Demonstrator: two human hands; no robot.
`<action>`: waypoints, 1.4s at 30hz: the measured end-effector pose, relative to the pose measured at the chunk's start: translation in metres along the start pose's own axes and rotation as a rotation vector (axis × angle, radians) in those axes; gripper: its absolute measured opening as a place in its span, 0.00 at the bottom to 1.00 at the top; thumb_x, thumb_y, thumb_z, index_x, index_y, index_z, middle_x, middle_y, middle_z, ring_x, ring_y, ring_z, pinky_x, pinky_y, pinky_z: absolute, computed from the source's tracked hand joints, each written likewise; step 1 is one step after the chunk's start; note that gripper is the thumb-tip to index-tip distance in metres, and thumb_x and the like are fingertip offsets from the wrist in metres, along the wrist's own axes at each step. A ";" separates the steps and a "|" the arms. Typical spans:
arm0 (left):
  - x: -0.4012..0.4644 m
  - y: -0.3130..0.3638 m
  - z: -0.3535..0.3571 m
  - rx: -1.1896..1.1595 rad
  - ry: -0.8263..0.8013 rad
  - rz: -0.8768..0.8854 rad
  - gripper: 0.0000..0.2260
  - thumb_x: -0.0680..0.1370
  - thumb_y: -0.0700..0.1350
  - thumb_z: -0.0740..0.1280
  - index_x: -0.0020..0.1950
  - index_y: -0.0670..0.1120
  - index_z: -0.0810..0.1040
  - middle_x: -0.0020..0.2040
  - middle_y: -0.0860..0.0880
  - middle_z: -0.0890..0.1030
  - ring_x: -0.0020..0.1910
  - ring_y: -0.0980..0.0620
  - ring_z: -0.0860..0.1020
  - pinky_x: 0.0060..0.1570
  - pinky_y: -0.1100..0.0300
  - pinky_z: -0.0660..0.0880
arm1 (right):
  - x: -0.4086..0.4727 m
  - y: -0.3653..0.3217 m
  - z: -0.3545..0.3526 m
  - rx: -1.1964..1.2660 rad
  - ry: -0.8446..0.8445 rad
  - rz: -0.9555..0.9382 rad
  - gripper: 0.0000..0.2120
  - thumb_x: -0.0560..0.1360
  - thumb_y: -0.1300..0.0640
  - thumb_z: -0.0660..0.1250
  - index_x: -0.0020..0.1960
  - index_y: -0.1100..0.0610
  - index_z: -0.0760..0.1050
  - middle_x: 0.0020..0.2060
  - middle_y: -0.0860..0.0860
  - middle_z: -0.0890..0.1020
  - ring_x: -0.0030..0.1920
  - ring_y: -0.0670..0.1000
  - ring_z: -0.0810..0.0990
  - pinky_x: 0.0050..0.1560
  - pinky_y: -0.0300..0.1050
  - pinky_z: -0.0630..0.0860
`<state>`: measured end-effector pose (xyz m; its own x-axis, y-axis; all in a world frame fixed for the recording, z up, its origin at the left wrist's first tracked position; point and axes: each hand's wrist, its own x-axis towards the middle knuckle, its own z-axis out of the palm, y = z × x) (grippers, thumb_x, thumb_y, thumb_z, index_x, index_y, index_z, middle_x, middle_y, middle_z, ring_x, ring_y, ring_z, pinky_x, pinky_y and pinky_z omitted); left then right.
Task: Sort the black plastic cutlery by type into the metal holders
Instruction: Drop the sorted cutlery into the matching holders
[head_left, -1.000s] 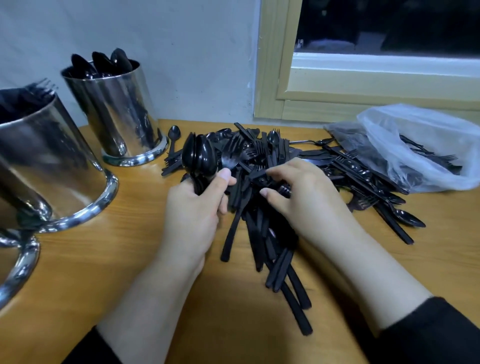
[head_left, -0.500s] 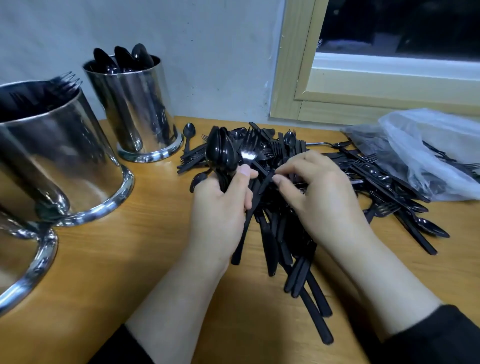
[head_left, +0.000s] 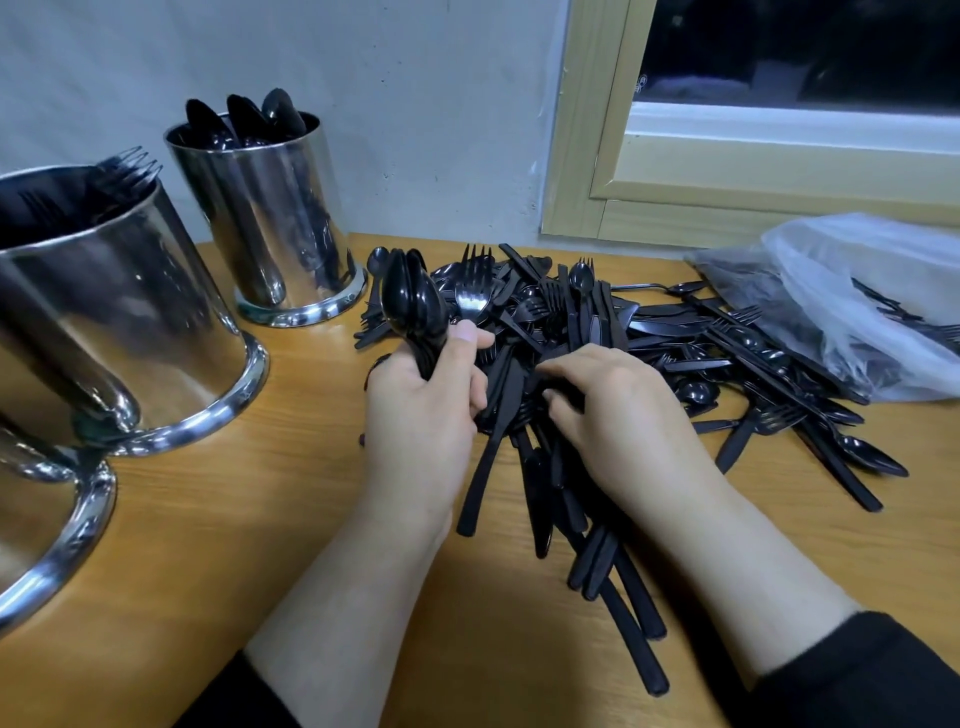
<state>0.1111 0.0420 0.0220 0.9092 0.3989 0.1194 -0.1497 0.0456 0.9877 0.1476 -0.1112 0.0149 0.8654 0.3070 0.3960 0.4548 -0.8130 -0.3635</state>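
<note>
While left hand (head_left: 421, 415) clamps bunch of spoons (head_left: 413, 306) upright, right hand (head_left: 618, 410) curls fingers into cutlery pile (head_left: 597, 353) on counter (head_left: 260, 519); what it pinches hidden. Step: gathering spoons. Next: carry bunch to spoon holder (head_left: 270, 218) at 10 o'clock. Third holder (head_left: 47, 525), 8 o'clock, cut off.

Wooden table (head_left: 218, 519): cutlery pile (head_left: 597, 332), metal holders (head_left: 270, 218), bag (head_left: 852, 291).
</note>
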 end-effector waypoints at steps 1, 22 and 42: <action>0.000 0.000 0.000 0.000 -0.002 0.001 0.10 0.84 0.47 0.64 0.47 0.48 0.83 0.30 0.50 0.72 0.30 0.49 0.66 0.28 0.57 0.63 | 0.000 0.000 0.000 0.008 0.021 0.000 0.13 0.76 0.60 0.70 0.60 0.55 0.82 0.52 0.49 0.84 0.55 0.53 0.80 0.61 0.54 0.76; -0.005 0.001 0.001 0.237 -0.004 0.104 0.08 0.81 0.56 0.65 0.48 0.62 0.84 0.42 0.52 0.79 0.38 0.61 0.74 0.36 0.74 0.72 | 0.007 -0.019 -0.060 1.245 0.346 0.423 0.04 0.77 0.68 0.69 0.46 0.61 0.81 0.28 0.49 0.80 0.32 0.50 0.83 0.38 0.40 0.80; -0.002 0.009 -0.028 0.130 -0.300 -0.099 0.23 0.72 0.58 0.70 0.54 0.39 0.82 0.32 0.49 0.75 0.25 0.54 0.67 0.25 0.61 0.64 | -0.007 -0.007 -0.026 0.627 0.360 0.243 0.03 0.78 0.51 0.71 0.50 0.48 0.81 0.38 0.45 0.84 0.40 0.42 0.80 0.45 0.35 0.74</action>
<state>0.0972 0.0678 0.0279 0.9936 0.1099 0.0278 -0.0220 -0.0541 0.9983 0.1333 -0.1201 0.0364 0.8831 -0.1124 0.4555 0.3878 -0.3714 -0.8436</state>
